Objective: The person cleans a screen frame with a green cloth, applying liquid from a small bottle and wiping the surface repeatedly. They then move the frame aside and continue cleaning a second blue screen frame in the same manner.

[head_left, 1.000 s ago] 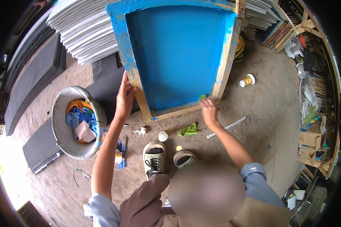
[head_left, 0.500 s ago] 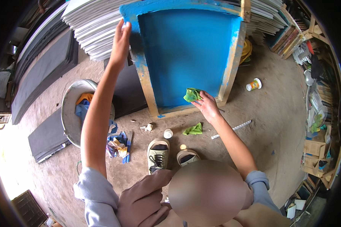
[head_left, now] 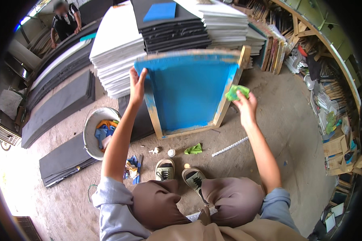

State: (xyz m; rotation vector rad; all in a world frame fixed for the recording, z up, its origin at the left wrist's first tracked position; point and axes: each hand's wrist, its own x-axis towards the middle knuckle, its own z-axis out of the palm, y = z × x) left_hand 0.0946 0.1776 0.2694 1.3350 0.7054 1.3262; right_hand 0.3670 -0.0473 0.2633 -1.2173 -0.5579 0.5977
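In front of me a wooden screen-printing frame (head_left: 188,96) with blue mesh stands tilted on the floor. Smears of blue paint mark its wood. My left hand (head_left: 137,86) grips its left side near the top corner, with the fingers partly hidden. Pinched in my right hand (head_left: 246,106) is a crumpled green cloth (head_left: 236,93), at or just outside the frame's right side; I cannot tell whether it touches. A second green cloth (head_left: 194,149) lies on the floor below the frame, by a small white cup (head_left: 171,152).
A bucket of coloured rags (head_left: 93,149) stands at left. Stacked white sheets (head_left: 116,52) and black sheets (head_left: 173,38) rise behind the frame. On the floor lie a white strip (head_left: 230,146) and scraps (head_left: 132,166). Another person (head_left: 64,22) is at the far left.
My right hand has moved the green cloth from the lower mesh up and right to the frame's right side. The view has tilted up, showing more of the stacks and another person.
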